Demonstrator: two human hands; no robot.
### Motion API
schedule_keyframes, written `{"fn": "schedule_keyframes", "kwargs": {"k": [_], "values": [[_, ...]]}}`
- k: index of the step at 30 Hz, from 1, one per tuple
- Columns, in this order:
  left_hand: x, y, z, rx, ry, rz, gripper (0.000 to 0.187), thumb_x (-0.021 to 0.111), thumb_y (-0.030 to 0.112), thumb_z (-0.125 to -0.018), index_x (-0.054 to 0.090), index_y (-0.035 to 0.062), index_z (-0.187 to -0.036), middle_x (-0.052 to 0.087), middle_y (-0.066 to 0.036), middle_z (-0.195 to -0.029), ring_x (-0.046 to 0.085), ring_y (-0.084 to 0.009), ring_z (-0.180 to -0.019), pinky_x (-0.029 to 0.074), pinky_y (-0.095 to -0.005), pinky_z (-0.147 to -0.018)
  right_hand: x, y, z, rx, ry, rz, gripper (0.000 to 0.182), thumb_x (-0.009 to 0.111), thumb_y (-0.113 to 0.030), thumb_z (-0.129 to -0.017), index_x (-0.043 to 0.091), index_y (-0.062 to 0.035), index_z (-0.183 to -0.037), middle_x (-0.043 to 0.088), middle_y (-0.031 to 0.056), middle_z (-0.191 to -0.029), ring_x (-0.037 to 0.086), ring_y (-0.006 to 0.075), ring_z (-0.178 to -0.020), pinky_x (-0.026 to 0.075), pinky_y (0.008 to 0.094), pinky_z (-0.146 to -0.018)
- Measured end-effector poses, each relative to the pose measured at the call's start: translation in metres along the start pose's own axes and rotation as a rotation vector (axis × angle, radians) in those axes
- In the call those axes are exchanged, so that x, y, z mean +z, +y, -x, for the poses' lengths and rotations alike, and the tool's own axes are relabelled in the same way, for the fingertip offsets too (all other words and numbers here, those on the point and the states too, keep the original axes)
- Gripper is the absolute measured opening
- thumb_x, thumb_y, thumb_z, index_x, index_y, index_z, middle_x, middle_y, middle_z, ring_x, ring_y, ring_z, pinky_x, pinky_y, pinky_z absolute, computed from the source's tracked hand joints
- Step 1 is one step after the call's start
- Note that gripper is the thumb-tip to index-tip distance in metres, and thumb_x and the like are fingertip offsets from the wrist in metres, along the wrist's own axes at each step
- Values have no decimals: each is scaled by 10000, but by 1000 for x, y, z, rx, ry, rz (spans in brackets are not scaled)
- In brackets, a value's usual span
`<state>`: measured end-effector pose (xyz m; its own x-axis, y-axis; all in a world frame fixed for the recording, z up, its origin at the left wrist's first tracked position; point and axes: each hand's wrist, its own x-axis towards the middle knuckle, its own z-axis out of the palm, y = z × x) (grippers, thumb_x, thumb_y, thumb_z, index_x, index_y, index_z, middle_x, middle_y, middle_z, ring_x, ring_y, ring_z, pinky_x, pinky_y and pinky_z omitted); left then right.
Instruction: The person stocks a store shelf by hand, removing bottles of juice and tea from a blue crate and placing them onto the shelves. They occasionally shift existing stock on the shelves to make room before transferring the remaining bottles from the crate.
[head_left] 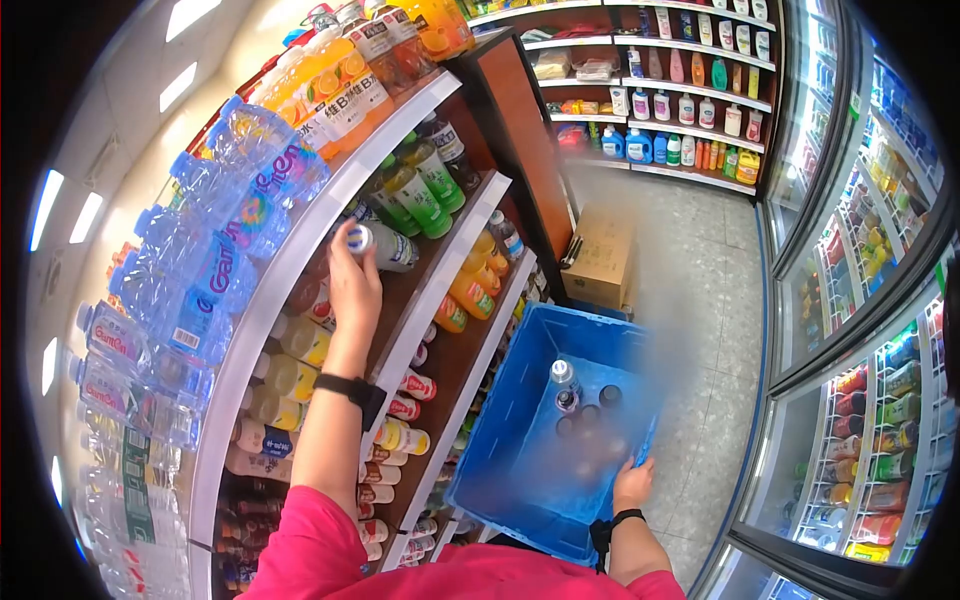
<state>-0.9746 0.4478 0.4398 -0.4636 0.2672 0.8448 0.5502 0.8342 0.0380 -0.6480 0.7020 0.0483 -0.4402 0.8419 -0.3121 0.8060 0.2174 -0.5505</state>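
At white-edged drinks shelf [440, 273], left grip [355, 290] grasping white-capped pale plastic bottle [395, 252] near cap: likely weighty, smooth; hold mid-body. Right grip [632, 485] clasping blue plastic crate [512, 400] rim.

Single head-worn fisheye view, facing forward and down. Blue plastic crate [515, 390] near, below; drink shelves [395, 118] close left; glass-door coolers [835, 347] right; toiletry shelves [700, 92] far ahead.

Pale btl [398, 253] w/ white cap [360, 238] on, above & L of open-top blue crate [508, 420]
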Motion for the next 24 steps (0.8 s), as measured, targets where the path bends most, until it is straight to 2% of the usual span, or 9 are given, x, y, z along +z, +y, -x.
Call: {"fn": "schedule_keyframes", "kwargs": {"k": [2,3,8,10,16,17,20,22,24], "values": [[6,-9,-12,-216,-54,84,425,620,63,-916,468,7,-1309,631,-207,-1053,650,-321,-907,518,-382,-784,1,-1,0,17,9,-3,362,571,-247,-930,488,23,-1157,595,259,-1148,591,436,-1036,496,495,-859],[8,-11,-18,-297,-88,111,396,594,168,-947,481,-1,-1287,643,-245,-1092,627,-398,-1007,496,-455,-830,1,-2,0,15,8,-4,362,571,-247,-930,488,23,-1157,595,259,-1148,591,436,-1036,496,495,-859],[31,-30,-39,-388,-53,-41,464,559,292,-964,486,-11,-1308,593,-296,-1200,569,-454,-1100,455,-470,-917,-4,-3,0,-7,-1,-23,379,569,-253,-929,488,20,-1179,599,263,-1139,592,443,-1029,494,495,-862],[46,-45,-44,-526,-119,-123,518,581,281,-941,447,0,-1355,561,-312,-1249,530,-463,-1163,434,-460,-969,-1,-2,-1,1,6,-17,385,568,-253,-928,488,21,-1185,600,263,-1136,593,444,-1024,494,495,-861],[89,-105,-23,-440,-225,191,735,642,170,-871,273,74,-1499,520,-280,-1339,532,-422,-1209,426,-440,-1005,4,3,-1,-16,35,-11,405,573,-252,-923,494,33,-1200,598,270,-1142,597,446,-1017,492,496,-864],[78,-79,-24,-452,-233,172,832,655,89,-841,194,114,-1534,489,-264,-1384,572,-402,-1147,437,-434,-1000,4,3,-1,-28,48,-11,405,574,-251,-922,497,35,-1199,597,273,-1144,598,446,-1016,492,497,-865],[67,-38,-20,-566,-231,230,895,667,51,-820,149,136,-1545,478,-262,-1388,604,-393,-1031,453,-440,-973,-1,0,1,-31,27,-31,402,576,-250,-922,504,37,-1195,597,275,-1139,600,447,-1013,491,499,-865],[73,-31,-10,-582,-217,304,919,669,28,-807,135,139,-1547,445,-257,-1388,568,-359,-1052,439,-424,-976,-4,-2,2,-31,27,-26,403,577,-250,-921,505,37,-1194,599,274,-1135,600,447,-1011,490,499,-865],[86,-29,5,-447,16,11,882,651,7,-803,173,131,-1534,441,-242,-1330,512,-339,-1130,417,-402,-988,-3,-3,2,-31,28,-26,404,579,-251,-920,506,38,-1193,601,272,-1131,601,447,-1009,490,499,-865]]}}
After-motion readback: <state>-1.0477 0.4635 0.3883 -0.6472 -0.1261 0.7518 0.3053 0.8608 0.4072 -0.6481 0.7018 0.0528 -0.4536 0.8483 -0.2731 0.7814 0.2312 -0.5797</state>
